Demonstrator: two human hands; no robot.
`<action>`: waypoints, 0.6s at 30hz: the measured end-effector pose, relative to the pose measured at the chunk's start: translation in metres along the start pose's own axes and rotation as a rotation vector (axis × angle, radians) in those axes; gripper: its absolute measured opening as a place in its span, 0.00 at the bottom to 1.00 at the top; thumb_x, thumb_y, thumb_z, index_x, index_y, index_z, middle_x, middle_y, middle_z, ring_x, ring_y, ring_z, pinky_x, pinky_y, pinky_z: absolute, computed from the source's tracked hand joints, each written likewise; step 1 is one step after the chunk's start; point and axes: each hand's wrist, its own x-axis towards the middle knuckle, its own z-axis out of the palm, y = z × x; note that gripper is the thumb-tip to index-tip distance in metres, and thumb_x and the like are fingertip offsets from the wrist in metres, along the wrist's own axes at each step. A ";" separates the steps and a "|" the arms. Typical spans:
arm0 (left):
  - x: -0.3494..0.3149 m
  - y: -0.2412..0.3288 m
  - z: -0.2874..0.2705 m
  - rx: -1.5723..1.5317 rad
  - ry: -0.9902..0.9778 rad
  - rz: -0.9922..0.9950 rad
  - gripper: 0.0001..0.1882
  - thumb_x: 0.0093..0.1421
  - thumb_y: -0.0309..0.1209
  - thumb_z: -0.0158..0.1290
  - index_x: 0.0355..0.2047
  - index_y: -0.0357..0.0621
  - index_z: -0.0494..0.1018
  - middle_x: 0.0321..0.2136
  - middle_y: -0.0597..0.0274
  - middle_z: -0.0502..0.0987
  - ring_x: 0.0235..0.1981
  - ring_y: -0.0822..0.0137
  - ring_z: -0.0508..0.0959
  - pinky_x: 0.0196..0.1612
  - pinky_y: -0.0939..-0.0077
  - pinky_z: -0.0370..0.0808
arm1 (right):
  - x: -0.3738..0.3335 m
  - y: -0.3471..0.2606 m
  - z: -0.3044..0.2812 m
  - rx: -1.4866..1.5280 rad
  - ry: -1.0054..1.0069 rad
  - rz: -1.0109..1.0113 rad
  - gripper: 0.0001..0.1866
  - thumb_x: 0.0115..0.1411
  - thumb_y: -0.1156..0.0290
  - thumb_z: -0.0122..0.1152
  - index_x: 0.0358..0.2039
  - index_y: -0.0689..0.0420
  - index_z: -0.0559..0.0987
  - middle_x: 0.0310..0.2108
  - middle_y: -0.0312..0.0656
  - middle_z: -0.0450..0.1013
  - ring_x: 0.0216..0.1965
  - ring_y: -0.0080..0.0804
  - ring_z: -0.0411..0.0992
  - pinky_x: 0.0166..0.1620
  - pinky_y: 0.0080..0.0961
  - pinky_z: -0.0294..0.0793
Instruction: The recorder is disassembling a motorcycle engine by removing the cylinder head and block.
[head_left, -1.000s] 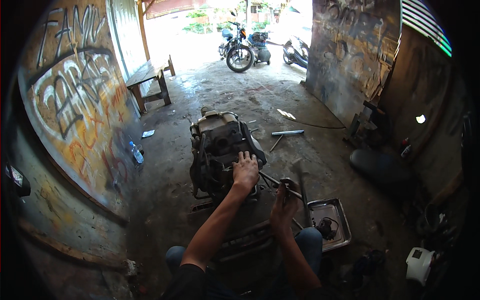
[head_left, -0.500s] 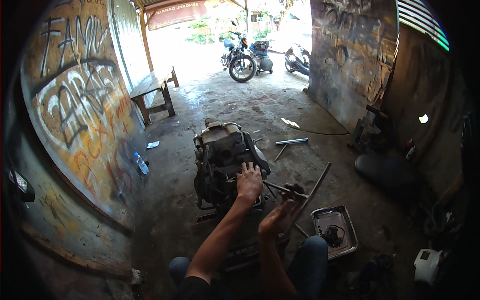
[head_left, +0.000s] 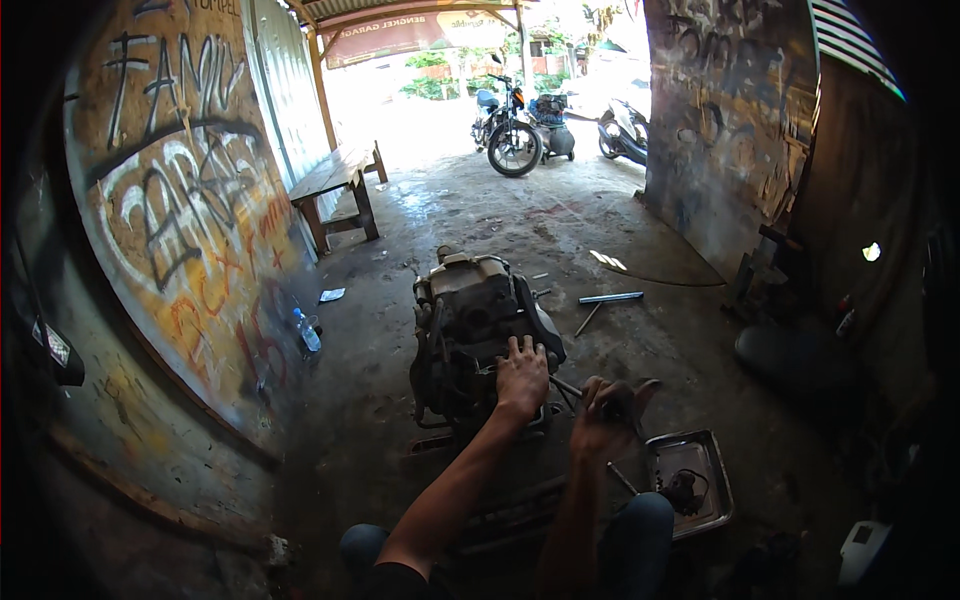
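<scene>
A dark, grimy engine (head_left: 470, 300) stands on the floor in front of me. My left hand (head_left: 522, 378) lies on its near right side, fingers stretched out over the top. To the right of it, my right hand (head_left: 603, 405) is closed around a metal bar wrench (head_left: 567, 387). The bar's shaft runs from my right hand to the engine's side by my left hand. What the wrench's end sits on is hidden. A blurred part of the handle shows just beyond my right fingers.
Right of my knee is a metal tray (head_left: 722, 480) with dark parts in it. A silver tube (head_left: 611, 297) and a thin rod (head_left: 588, 318) lie beyond the engine. At left are a wooden bench (head_left: 330, 180) and a plastic bottle (head_left: 308, 332); a motorcycle (head_left: 512, 140) stands outside.
My right hand has turned from a partly opened pose to a closed grip, and the long crossing handle has swung round. My left hand stays on the engine. The whole view has shifted slightly.
</scene>
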 end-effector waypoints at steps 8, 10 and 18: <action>0.000 -0.002 -0.003 -0.024 -0.018 -0.007 0.29 0.54 0.35 0.59 0.56 0.40 0.69 0.62 0.49 0.63 0.65 0.46 0.60 0.59 0.49 0.69 | -0.016 0.031 0.028 -0.374 0.431 -0.236 0.22 0.71 0.57 0.41 0.56 0.60 0.63 0.39 0.43 0.68 0.40 0.31 0.65 0.52 0.32 0.63; 0.001 0.002 -0.004 -0.036 -0.034 -0.004 0.29 0.54 0.36 0.59 0.56 0.40 0.69 0.62 0.49 0.63 0.65 0.46 0.60 0.59 0.49 0.69 | -0.012 0.033 0.024 -0.342 0.336 -0.320 0.28 0.69 0.52 0.44 0.61 0.58 0.59 0.39 0.43 0.66 0.39 0.30 0.63 0.51 0.32 0.62; -0.001 0.001 0.000 -0.017 -0.023 -0.018 0.29 0.56 0.38 0.58 0.57 0.40 0.68 0.62 0.50 0.63 0.66 0.46 0.59 0.60 0.48 0.69 | -0.009 0.014 0.023 -0.217 0.296 -0.286 0.37 0.64 0.52 0.48 0.68 0.55 0.51 0.37 0.41 0.66 0.39 0.30 0.63 0.50 0.35 0.61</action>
